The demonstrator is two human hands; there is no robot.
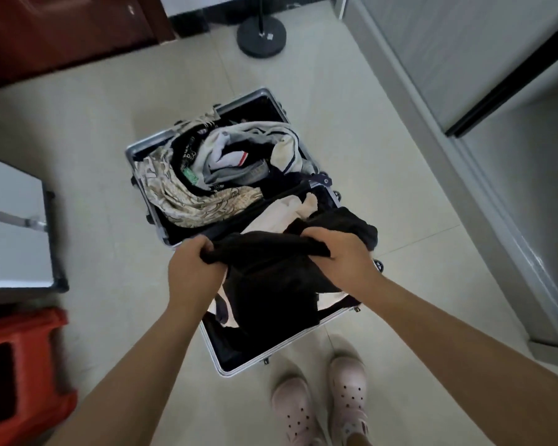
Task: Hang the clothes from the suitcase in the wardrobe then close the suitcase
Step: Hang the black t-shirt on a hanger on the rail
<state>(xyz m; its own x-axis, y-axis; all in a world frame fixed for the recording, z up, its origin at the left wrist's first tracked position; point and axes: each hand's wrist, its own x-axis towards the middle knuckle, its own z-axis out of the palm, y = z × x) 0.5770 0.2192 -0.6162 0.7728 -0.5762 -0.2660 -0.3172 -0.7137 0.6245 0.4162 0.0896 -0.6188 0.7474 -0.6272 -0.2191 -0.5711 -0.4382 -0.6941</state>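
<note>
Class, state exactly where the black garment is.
In the head view, the black garment hangs centre frame over the open suitcase's near half, gripped by the left hand and right hand.

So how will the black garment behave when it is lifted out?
The black garment is probably floppy: it bunches where the left hand and right hand grip it and sags between them. It seems light. Its hanging end may drag over the suitcase rim.

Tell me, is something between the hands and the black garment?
No. The left hand and the right hand both already grip the black garment above the open suitcase.
</note>
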